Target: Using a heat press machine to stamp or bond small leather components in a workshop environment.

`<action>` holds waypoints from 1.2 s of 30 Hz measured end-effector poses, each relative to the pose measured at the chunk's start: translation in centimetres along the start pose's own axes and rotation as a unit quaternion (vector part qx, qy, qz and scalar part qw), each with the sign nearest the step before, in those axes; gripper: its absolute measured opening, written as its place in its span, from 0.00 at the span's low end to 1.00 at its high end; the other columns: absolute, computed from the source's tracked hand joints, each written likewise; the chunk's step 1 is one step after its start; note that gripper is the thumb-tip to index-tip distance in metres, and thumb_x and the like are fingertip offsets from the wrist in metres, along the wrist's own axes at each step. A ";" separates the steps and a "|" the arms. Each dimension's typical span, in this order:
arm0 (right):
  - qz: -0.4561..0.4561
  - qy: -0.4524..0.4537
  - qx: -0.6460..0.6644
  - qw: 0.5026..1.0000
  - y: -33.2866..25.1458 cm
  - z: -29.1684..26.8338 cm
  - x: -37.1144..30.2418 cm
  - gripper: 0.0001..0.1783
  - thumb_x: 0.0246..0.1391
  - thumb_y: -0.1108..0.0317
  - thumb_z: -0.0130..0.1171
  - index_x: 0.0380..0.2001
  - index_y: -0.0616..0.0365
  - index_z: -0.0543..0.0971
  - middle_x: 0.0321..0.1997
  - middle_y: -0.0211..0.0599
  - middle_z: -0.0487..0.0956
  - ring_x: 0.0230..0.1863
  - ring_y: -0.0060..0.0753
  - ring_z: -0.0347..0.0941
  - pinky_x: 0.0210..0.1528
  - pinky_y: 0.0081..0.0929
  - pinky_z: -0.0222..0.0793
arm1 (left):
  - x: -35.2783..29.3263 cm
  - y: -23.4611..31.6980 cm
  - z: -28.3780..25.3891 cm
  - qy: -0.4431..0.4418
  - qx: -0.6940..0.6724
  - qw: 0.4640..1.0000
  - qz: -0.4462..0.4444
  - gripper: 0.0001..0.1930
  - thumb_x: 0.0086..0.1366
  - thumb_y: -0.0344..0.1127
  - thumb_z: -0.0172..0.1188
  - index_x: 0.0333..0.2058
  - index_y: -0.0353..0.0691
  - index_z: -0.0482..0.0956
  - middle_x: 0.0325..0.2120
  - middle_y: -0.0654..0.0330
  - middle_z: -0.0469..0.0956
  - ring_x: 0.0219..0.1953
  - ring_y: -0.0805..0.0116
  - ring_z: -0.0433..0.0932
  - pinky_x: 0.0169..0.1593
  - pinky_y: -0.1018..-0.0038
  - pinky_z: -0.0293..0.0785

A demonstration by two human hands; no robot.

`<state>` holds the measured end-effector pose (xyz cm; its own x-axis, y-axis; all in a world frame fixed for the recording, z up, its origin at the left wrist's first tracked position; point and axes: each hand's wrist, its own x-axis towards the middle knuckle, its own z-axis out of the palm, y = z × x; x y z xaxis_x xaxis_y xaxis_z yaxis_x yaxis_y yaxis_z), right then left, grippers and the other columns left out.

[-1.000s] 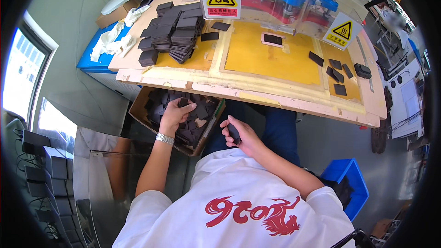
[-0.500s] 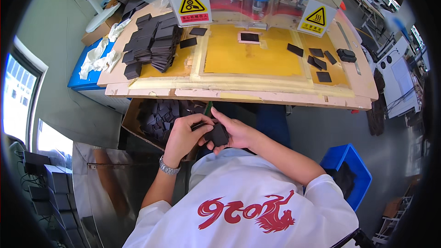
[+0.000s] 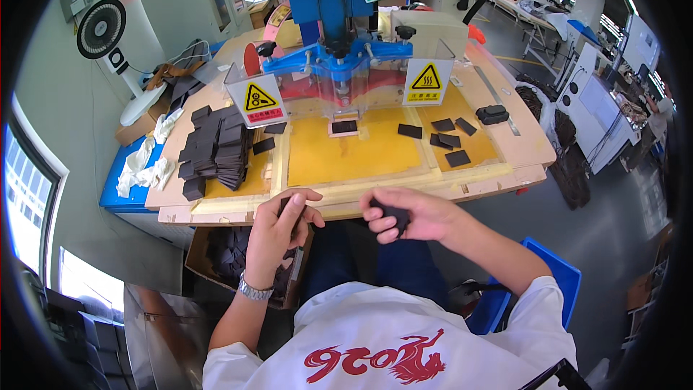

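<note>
At the table's front edge, my left hand is closed, thumb over bent fingers, with a dark piece partly showing in it. My right hand grips a small stack of black rectangular pieces, its fingers wrapped round them. The two hands are apart. Ahead, one black piece lies on a small pale pad under the blue press. A single dark piece and several others lie loose to its right. Large stacks of dark pieces fill the table's left side.
Clear guards with warning signs hang before the press. Under the table edge stands a cardboard box of dark pieces. A blue bin is at my right. A black object sits at the table's right, a fan at far left.
My hands have separated and moved forward from my lap to the table's front edge. The dark pieces held between them are now split between both hands. The view has tilted up.
</note>
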<state>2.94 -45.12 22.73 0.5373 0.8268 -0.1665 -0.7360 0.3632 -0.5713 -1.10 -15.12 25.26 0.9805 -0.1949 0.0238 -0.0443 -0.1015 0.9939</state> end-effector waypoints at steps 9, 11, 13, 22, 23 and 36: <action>-0.086 0.324 -0.129 0.933 -10.5 -4.7 6.6 0.07 0.72 0.68 0.61 0.39 0.59 0.78 0.28 0.28 0.74 0.23 0.19 0.66 0.23 0.24 0.64 | 7.5 -1.1 0.0 -0.052 -0.172 0.982 -0.060 0.21 0.85 0.41 0.52 0.65 0.31 0.77 0.45 0.50 0.88 0.33 0.71 0.83 0.36 0.78 0.80; -0.097 0.350 -0.183 0.914 -10.9 -4.1 8.5 0.07 0.71 0.69 0.60 0.35 0.58 0.78 0.26 0.30 0.75 0.21 0.20 0.67 0.21 0.25 0.63 | 7.5 -1.3 0.3 -0.014 -0.145 0.988 -0.047 0.19 0.85 0.41 0.53 0.61 0.31 0.79 0.43 0.50 0.88 0.30 0.72 0.82 0.31 0.79 0.77; -0.114 0.416 -0.240 0.870 -10.3 -3.6 10.5 0.11 0.70 0.68 0.60 0.31 0.57 0.77 0.23 0.30 0.75 0.19 0.22 0.68 0.18 0.27 0.64 | 8.3 -1.7 0.5 0.035 -0.146 0.988 -0.039 0.14 0.84 0.41 0.55 0.50 0.33 0.80 0.38 0.53 0.88 0.21 0.73 0.78 0.19 0.79 0.67; -0.116 0.509 -0.219 0.824 -9.9 -3.6 14.5 0.09 0.71 0.69 0.62 0.32 0.56 0.77 0.25 0.30 0.77 0.22 0.24 0.74 0.22 0.35 0.80 | 9.9 -2.7 -1.1 0.031 -0.263 0.964 -0.015 0.15 0.82 0.37 0.59 0.57 0.30 0.79 0.37 0.54 0.84 0.27 0.72 0.79 0.26 0.77 0.72; -0.111 0.513 -0.226 0.821 -9.9 -3.8 14.6 0.09 0.71 0.68 0.62 0.33 0.56 0.78 0.25 0.30 0.77 0.22 0.25 0.76 0.23 0.36 0.82 | 9.8 -3.0 -1.3 0.031 -0.267 0.963 -0.015 0.15 0.82 0.37 0.59 0.57 0.30 0.79 0.37 0.54 0.84 0.27 0.72 0.79 0.26 0.77 0.72; -0.087 0.502 -0.254 0.823 -10.5 -5.1 15.5 0.09 0.69 0.67 0.61 0.33 0.57 0.78 0.27 0.33 0.82 0.27 0.29 0.82 0.31 0.39 0.88 | 9.6 -3.8 -1.2 0.002 -0.199 0.979 0.030 0.09 0.77 0.26 0.63 0.52 0.31 0.83 0.35 0.61 0.80 0.31 0.71 0.81 0.33 0.75 0.78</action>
<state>21.08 -38.25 22.04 0.8728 -0.0812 -0.4813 -0.4828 0.0016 -0.8757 8.74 -15.39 21.85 0.9790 -0.1855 0.0841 -0.0252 0.2995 0.9538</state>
